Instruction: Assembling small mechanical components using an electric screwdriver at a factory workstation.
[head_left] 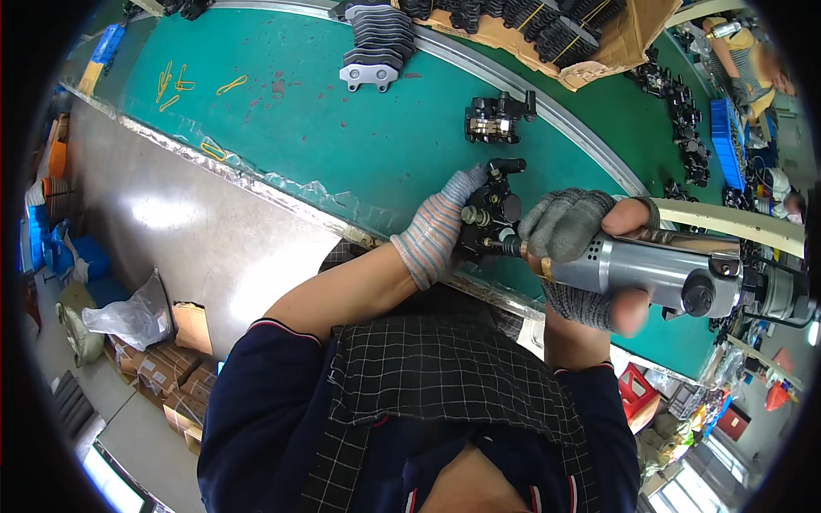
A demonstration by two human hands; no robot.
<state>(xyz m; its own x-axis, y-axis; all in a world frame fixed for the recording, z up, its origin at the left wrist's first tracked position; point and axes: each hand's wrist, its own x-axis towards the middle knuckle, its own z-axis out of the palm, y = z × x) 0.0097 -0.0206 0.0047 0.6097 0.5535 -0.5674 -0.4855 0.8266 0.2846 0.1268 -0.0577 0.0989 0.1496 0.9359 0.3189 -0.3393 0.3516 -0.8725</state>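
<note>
My left hand [434, 227], in a striped knitted glove, is closed on the near left side of a black brake caliper [496, 205] at the table's front edge. My right hand [571, 224], in a grey glove with bare fingertips, wraps round a silver power screwdriver [654, 272]. The tool lies nearly level, and its bit end points left at the caliper's near side. Whether the tip sits in a bolt is hard to make out. A second brake caliper [493, 120] rests just beyond the first.
A stack of brake pads [376, 53] stands at the far side of the green table [316, 145]. Yellow rubber bands [231, 84] lie at left. A cardboard box [590, 68] of dark pads sits behind a metal rail [547, 111]. More calipers [684, 128] line the right; another person [744, 73] is beyond.
</note>
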